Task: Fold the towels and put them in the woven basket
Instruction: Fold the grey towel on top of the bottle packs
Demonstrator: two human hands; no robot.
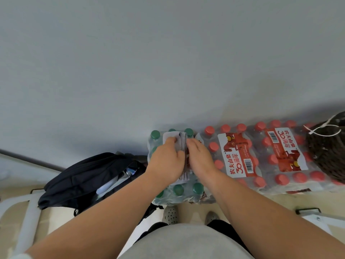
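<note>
A white metal frame (28, 212) stands on the pale floor at the lower left. Just right of it a black fabric backpack (89, 176) slumps against the grey wall, its top unzipped.

Touching the backpack's right side is a shrink-wrapped pack of green-capped water bottles (177, 191). A small pale grey folded towel (182, 139) lies lengthwise on top of it, from the pack's far edge towards its near edge and closer to the right edge than the left. The left hand (166, 161) lies palm down on the towel and presses it with fingers nearly flat, covering most of its middle. The right hand (199, 157) sits just beside it, its fingertips against the layered fold at the towel's right edge near the pack's far right corner (the thumb is hidden underneath, so I cannot tell whether this hand pinches the cloth or only touches it).

Right of the green-capped pack, two shrink-wrapped packs of red-capped bottles (240, 152) with red and white labels sit side by side along the wall. At the right edge of the farther pack is the dark brown woven basket (328, 150), cut off by the frame, with a white cord (324, 129) across its rim; whether it stands on the pack or beside it is unclear.
</note>
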